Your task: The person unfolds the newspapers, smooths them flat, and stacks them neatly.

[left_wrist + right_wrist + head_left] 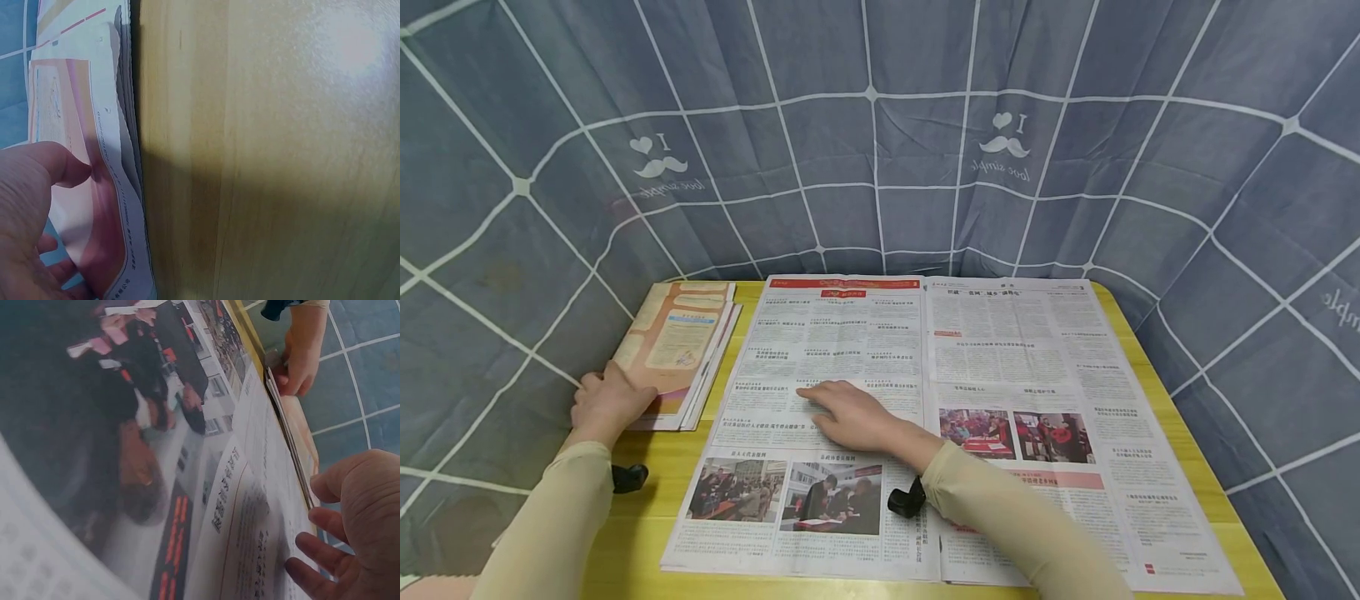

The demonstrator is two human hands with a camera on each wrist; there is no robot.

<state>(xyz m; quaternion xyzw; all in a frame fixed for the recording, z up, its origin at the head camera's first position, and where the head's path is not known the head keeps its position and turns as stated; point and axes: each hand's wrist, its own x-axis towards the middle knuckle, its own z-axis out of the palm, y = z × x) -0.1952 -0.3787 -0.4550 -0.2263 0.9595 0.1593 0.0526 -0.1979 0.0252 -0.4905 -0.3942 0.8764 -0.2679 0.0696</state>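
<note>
A stack of printed papers (681,350) with an orange-and-cream top sheet lies at the left of the table. My left hand (610,400) holds its near left corner, thumb on top and the other fingers along the left edge. In the left wrist view the bent thumb (69,169) touches the top sheet (94,219); how far the fingers reach under is hidden. A spread newspaper (850,333) with text and photos covers the middle and right. Over its left page is my right hand (857,414), fingers loosely extended, holding nothing.
The yellow wood-grain table (647,517) shows between the stack and the newspaper and along the front. A grey-blue curtain (925,150) with white grid lines surrounds the back and sides. Black wrist devices (907,497) sit below both wrists.
</note>
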